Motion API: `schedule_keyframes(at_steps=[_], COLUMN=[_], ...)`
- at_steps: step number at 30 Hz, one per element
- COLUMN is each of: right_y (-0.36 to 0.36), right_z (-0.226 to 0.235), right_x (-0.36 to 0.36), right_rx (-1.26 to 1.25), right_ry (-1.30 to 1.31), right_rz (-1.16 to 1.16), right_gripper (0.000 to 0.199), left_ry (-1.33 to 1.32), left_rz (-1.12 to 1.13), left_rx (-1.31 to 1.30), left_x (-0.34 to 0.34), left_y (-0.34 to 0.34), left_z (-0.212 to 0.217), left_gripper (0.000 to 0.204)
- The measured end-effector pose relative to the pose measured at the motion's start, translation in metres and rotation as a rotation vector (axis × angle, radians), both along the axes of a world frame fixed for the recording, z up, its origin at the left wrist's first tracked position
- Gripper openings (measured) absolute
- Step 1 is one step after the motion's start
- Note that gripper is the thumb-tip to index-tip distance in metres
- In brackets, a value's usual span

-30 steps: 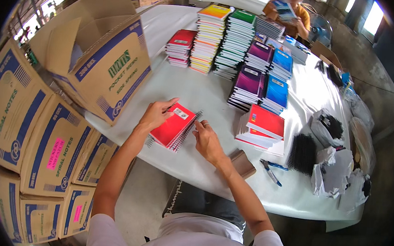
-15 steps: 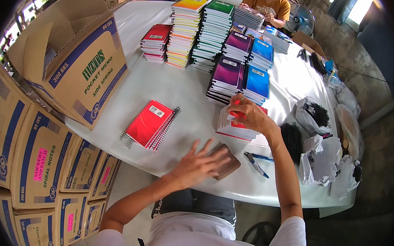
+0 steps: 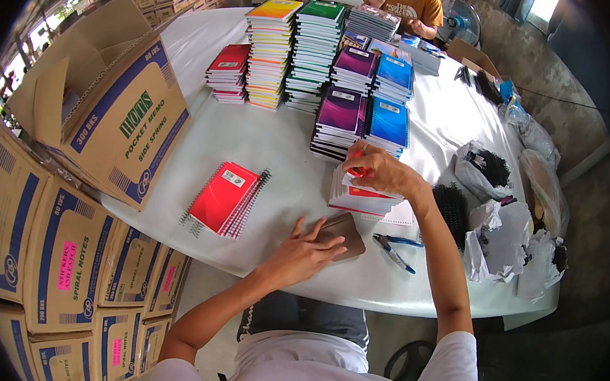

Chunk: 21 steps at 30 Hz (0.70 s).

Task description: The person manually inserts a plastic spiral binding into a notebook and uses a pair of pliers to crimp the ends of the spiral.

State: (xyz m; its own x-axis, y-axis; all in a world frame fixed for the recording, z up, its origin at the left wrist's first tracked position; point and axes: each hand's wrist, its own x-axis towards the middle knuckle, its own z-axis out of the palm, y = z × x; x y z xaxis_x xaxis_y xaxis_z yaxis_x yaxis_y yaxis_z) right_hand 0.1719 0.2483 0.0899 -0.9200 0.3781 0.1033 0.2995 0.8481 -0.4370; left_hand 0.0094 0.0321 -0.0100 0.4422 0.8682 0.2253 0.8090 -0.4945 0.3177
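My left hand (image 3: 301,256) lies with its fingers spread on the near edge of a flat brown block (image 3: 344,238) near the table's front edge. The fingers of my right hand (image 3: 386,175) are pinched on a red notebook (image 3: 355,171) at the top of a small stack of unbound-looking red notebooks (image 3: 370,201). My right hand partly hides that notebook. Left of my hands, a pile of red spiral notebooks (image 3: 223,197) rests on the white table, wire coils showing at both sides. Blue-handled pliers (image 3: 395,249) lie right of the brown block.
Tall stacks of yellow (image 3: 268,59), green (image 3: 314,59), purple (image 3: 341,114) and blue notebooks (image 3: 387,122) stand farther back. An open carton (image 3: 128,116) is at the left, above stacked cartons (image 3: 71,251). Bagged black coils (image 3: 489,178) lie right. A person (image 3: 413,5) works opposite.
My left hand has come down onto the brown block. My right hand stays at the red stack, pinching the notebook. The whole view has shifted slightly.
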Motion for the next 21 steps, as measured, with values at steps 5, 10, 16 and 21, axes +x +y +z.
schedule_keyframes(at_steps=[5,10,16,21], right_y=[-0.001,0.004,0.003,-0.003], right_z=[0.003,0.004,0.005,0.002], right_x=[0.000,0.004,0.006,0.007], right_rx=[-0.024,-0.034,-0.095,0.035], right_ry=[-0.017,0.019,0.045,0.091], right_rz=[0.002,0.027,0.015,-0.072], right_gripper=[0.035,0.035,0.036,0.035], left_ry=[-0.231,-0.650,-1.043,-1.235], left_rz=[0.039,0.108,0.152,0.234], left_rx=[0.008,-0.165,-0.354,-0.442], left_x=[-0.006,-0.008,-0.012,-0.007], left_y=[0.005,0.016,0.041,0.054], left_z=[-0.003,0.017,0.023,0.035], left_gripper=[0.039,0.044,0.047,0.062])
